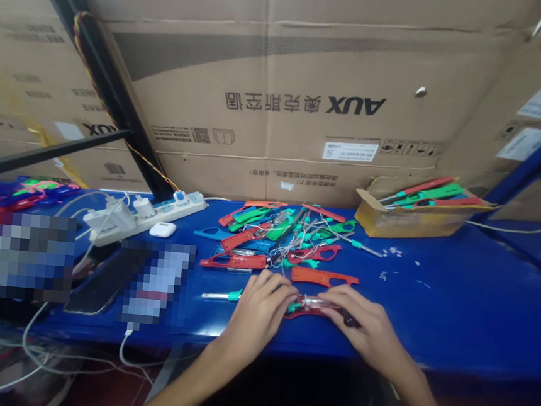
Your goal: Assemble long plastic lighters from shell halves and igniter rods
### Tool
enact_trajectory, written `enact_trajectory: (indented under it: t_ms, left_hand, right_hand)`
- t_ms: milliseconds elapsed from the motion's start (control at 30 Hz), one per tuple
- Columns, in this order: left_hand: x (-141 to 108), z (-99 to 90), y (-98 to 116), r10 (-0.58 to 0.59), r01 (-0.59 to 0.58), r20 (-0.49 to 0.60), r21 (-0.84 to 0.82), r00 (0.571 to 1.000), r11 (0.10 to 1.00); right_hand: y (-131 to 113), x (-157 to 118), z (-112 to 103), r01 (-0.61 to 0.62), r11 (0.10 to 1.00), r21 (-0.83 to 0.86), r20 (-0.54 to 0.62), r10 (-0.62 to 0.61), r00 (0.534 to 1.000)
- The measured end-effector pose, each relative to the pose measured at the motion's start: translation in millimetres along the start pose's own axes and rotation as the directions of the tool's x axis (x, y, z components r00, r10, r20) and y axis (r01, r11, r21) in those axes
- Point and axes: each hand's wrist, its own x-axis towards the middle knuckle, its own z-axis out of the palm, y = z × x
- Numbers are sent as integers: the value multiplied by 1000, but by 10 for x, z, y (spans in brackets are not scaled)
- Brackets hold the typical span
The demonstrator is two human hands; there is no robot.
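Note:
Near the blue table's front edge, a red lighter shell (pixel 310 316) lies with a clear part and teal pieces in it. My left hand (pixel 264 307) is closed over the lighter's left part; a metal tube (pixel 215 296) with a teal collar sticks out to its left. My right hand (pixel 359 321) grips the right end of the lighter, its fingers bent, with a black-tipped object (pixel 349 320) under them. Just beyond the hands lie an orange shell (pixel 324 277) and a red shell (pixel 234 261). Behind them is a pile of green, red and blue lighter parts (pixel 282 226).
An open cardboard box (pixel 411 223) of lighters stands at the back right. On the left are a power strip (pixel 170 210), a white earphone case (pixel 163 229), a dark phone (pixel 103 280), a blurred-out phone (pixel 156 284) and white cables. Large cartons (pixel 273 58) rise behind the table.

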Motion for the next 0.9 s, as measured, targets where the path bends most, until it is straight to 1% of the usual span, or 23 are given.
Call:
enact_trajectory:
  t_ms: [133,267,500,900]
  left_hand:
    - [-25,-4,-28,26,-27,-22,-45,999,999]
    - [-13,16,-35,27,-29,-46,-59,999,998]
    - [-19,19,-11,4,-6,-35,-58,999,998]
    - [-25,23,-9,-2,1,-20,-34,1000,999]
  right_hand:
    - [30,0,23,-80,996,37,47,79,996]
    - [51,-8,40,-129,991,46,59,126,990]
    - [72,-29,39,-118,991,60,28,117,993]
    - [53,-12,33,-122,990,74,41,119,992]
